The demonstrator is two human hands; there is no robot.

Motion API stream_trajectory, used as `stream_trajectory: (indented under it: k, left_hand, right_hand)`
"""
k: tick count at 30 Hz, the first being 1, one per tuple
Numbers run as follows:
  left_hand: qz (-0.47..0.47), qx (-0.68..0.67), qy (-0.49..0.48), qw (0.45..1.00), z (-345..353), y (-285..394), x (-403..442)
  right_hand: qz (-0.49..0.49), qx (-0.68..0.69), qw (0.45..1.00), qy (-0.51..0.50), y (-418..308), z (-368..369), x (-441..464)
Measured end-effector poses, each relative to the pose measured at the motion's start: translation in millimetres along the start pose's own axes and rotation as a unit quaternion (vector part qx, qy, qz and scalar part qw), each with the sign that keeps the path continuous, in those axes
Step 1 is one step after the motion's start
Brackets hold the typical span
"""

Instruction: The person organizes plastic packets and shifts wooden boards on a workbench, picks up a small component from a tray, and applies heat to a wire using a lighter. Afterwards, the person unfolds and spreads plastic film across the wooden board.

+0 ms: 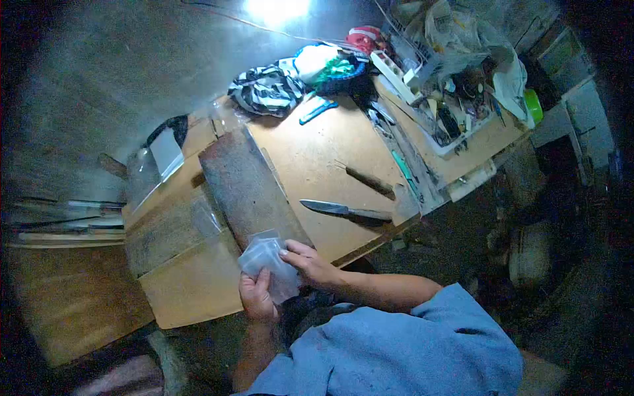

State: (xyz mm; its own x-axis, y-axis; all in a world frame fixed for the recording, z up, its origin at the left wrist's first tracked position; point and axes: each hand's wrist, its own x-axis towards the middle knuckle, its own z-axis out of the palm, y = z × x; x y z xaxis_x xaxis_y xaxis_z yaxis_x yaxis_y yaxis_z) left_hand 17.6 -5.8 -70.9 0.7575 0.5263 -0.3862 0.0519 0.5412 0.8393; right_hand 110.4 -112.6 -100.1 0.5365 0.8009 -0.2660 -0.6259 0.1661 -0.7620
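Note:
Both hands hold a small stack of clear, whitish plastic sheets or bags [269,254] just above the near edge of the table; I cannot tell which kind they are. My left hand [257,296] pinches the lower left side, thumb on top. At the right side, my right hand [310,264] grips them with its thumb on the upper face. Beyond my hands lies a dark, worn board [249,178]. To its right, a knife [343,210] rests with its blade pointing left, and a wooden-handled pointed tool [367,180] lies behind it.
A blue-handled tool [318,111] lies near bunched striped cloth [267,91] at the back. A tray of mixed small tools [456,125] stands at the right, close to a teal pen-like item [402,166]. A bright lamp [277,8] shines from the far side.

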Motion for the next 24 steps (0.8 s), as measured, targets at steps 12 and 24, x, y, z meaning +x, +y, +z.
stream_trajectory:
  k: [12, 24]
  left_hand:
    - [0.003, -0.079, -0.040, 0.996, 28.3, -3.6, -14.6]
    - [0.018, -0.057, 0.011, 0.998, 21.9, -9.6, -20.3]
  right_hand:
    - [-0.042, -0.171, 0.984, -0.030, -18.8, -18.9, -20.1]
    - [0.038, -0.138, 0.983, -0.118, -10.6, -20.3, -18.5]
